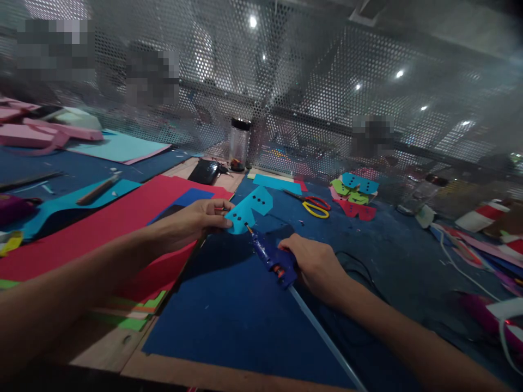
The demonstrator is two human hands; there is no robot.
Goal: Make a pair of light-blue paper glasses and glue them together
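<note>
My left hand (196,219) pinches a light-blue foam cutout (250,209) with small dark holes, holding it just above the dark blue mat (229,310). My right hand (314,267) grips a blue glue gun (272,257). Its orange nozzle touches the lower edge of the cutout. A clear glue stick (322,335) juts out of the gun's back toward me.
Red and blue sheets (122,218) lie at left. Red-and-yellow scissors (312,204) and a pile of green, blue and red cutouts (355,193) sit beyond. A clear jar (239,144) and a black phone (204,171) stand by the perforated metal screen (310,98). Cables trail right.
</note>
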